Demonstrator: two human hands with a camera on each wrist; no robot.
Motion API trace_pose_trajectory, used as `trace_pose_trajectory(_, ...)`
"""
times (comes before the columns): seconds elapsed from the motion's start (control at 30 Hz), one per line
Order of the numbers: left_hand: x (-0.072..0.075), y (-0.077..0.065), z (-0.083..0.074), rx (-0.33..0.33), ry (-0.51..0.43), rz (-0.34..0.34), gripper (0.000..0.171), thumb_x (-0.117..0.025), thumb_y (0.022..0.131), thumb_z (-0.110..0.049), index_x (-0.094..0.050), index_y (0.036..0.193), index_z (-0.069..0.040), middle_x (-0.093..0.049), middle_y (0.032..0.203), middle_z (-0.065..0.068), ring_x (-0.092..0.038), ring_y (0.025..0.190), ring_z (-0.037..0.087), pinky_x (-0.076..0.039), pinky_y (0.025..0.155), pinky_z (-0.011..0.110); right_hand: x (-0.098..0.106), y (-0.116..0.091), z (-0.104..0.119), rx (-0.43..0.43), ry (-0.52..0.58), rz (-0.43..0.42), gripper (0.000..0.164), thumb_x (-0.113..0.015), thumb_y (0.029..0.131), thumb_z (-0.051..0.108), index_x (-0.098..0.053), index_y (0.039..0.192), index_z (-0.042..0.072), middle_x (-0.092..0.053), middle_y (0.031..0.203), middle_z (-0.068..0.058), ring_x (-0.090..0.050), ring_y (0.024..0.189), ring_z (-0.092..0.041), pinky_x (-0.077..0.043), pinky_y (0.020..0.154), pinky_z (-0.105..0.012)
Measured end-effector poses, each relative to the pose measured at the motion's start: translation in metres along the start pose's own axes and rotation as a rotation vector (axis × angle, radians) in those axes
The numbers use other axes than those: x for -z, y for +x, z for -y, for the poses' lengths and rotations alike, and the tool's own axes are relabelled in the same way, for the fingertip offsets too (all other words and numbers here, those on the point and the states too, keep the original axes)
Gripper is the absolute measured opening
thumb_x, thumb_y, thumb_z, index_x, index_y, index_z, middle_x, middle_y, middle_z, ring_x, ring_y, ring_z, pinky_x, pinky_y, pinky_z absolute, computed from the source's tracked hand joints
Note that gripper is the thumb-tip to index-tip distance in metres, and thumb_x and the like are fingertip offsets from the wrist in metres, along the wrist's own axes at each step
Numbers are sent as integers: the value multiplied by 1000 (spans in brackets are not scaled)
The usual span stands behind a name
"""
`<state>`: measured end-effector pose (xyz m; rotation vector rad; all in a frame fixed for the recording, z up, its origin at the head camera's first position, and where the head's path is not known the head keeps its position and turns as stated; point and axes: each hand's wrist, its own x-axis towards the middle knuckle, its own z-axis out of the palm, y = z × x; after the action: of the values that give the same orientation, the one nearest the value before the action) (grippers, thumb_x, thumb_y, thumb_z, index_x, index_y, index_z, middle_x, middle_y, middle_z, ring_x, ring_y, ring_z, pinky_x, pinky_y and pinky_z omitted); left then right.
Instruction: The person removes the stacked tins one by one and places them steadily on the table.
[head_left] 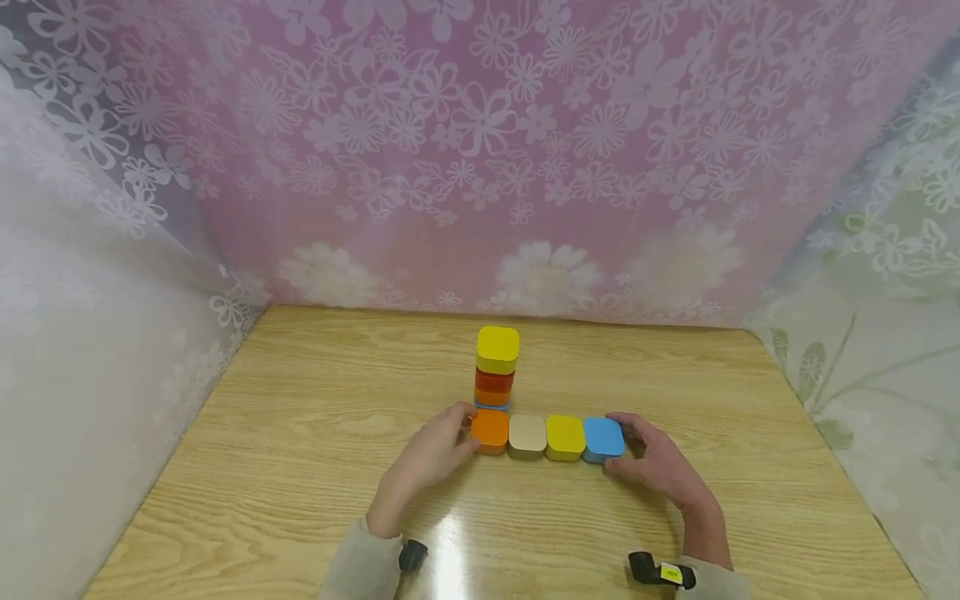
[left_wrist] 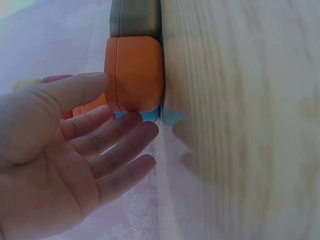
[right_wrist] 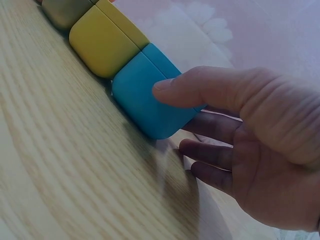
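Note:
Four small rounded square boxes, each with a seam like a lid's, stand side by side in a row: an orange box (head_left: 490, 432), a beige box (head_left: 527, 437), a yellow box (head_left: 565, 437) and a blue box (head_left: 603, 439). At the row's left end, my left hand (head_left: 433, 450) holds the orange box by its outer corners, thumb in front and index finger behind. My right hand (head_left: 657, 463) pinches the blue box at the other end, its thumb (right_wrist: 172, 92) across the front face. The remaining fingers of both hands extend past the boxes.
Just behind the orange box rises a stack (head_left: 496, 367) with yellow on top, red and orange below, and blue at the bottom. The wooden table (head_left: 337, 375) meets a pink floral curtain (head_left: 480, 167) at the back, with pale patterned sheets at both sides.

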<state>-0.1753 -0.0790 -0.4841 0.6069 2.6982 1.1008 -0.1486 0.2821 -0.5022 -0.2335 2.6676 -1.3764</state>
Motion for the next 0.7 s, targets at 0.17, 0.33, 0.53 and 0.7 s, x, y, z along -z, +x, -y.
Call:
trace_pose_trajectory(0.17,0,0,-1,0,2,0,39,-66,96,-15,-53,131,-2,-63,118,10,-61,102,22,-54,86,38,-2,1,-4,2,1,-4,72,-82,83,21,-46,145,8,-55,139,-19,-49,130,-39,-38,105,-59)
trace_pose_trajectory(0.33,0,0,0,0,4,-1,38,-66,96,-15,-54,131,-3,-63,117,10,-61,101,22,-54,86,38,-2,1,-5,-7,-12,-7,72,-81,83,22,-47,144,9,-55,140,-17,-48,130,-38,-38,105,-58)
trace_pose_trajectory(0.53,0,0,-1,16,-4,3,40,-65,97,-18,-53,133,-4,-64,116,9,-61,101,22,-54,85,38,1,-1,-1,-7,-28,20,81,-80,84,27,-39,151,9,-48,147,-21,-45,133,-41,-37,108,-60)
trace_pose_trajectory(0.7,1,0,-1,43,-18,4,44,-63,98,-23,-52,137,-6,-64,124,11,-62,111,25,-55,89,42,4,-2,0,6,-32,27,88,-81,84,29,-32,154,10,-47,147,-19,-44,134,-41,-36,109,-60)
